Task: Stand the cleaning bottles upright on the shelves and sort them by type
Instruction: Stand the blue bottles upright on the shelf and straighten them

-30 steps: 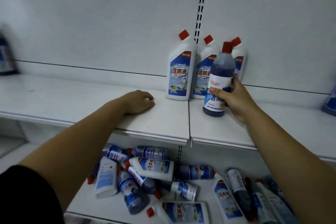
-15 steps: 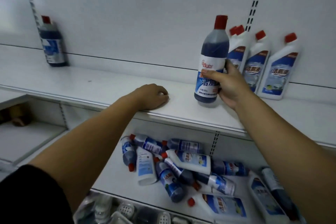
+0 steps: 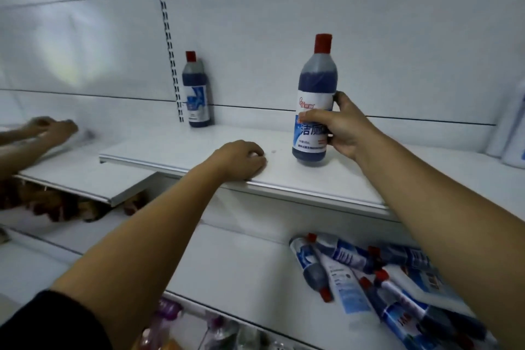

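Observation:
My right hand (image 3: 345,129) grips a dark blue bottle (image 3: 314,85) with a red cap and a white label, upright, its base at or just above the upper shelf (image 3: 326,185). A second dark blue bottle (image 3: 196,94) stands upright at the back of that shelf, to the left. With its fingers curled under and holding nothing, my left hand (image 3: 241,160) rests on the shelf's front edge. On the lower shelf (image 3: 241,264) several blue and white bottles (image 3: 352,267) lie in a pile at the right. White bottles (image 3: 511,133) show at the far right edge.
Another person's hand (image 3: 49,129) reaches onto the neighbouring shelf (image 3: 85,176) at the left. A slotted upright (image 3: 169,37) runs up the white back panel. Brownish goods lie under the left shelf, and clear bottles (image 3: 170,324) sit below the lower shelf.
My right hand has carried the dark blue bottle leftward along the upper shelf, away from the white bottles. The view has swung left, and another person's hand has come into sight.

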Motion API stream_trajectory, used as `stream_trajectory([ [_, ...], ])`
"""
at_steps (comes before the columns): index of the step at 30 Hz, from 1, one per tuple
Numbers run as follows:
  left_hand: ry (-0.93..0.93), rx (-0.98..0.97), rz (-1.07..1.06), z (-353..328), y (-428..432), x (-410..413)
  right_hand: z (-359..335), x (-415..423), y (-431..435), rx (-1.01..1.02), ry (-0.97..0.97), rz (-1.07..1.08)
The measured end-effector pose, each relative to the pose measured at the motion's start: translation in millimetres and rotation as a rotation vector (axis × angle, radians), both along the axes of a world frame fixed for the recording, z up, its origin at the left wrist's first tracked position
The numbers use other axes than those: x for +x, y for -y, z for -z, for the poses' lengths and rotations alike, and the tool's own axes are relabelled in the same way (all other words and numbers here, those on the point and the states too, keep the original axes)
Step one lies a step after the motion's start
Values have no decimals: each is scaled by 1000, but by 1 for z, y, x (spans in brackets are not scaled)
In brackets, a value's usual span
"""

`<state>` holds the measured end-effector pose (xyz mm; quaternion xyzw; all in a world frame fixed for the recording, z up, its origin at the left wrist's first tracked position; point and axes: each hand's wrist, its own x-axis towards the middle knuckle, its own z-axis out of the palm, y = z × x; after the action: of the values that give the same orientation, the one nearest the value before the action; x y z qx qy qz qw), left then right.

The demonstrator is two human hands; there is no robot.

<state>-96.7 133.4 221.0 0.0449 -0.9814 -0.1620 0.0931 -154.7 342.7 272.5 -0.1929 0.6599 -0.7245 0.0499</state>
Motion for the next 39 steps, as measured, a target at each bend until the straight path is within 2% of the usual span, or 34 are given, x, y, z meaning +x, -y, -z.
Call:
stream_trajectory([
  [10,3,-4,-129,0,130,-15,-12,-45,146,204,-29,-136],
  [15,38,-16,-147,-5,188,-34,-19,-74,198,372,-81,-123],
  [19,52,-17,-176,-7,227,-50,-17,-99,228,413,-111,-86],
  [24,90,-9,-142,-8,242,-66,-12,-118,259,431,-193,6],
  [33,81,-50,-96,-1,242,-66,7,-121,275,640,-355,255],
  [39,69,-22,-53,0,244,-59,15,-127,286,690,-318,317],
])
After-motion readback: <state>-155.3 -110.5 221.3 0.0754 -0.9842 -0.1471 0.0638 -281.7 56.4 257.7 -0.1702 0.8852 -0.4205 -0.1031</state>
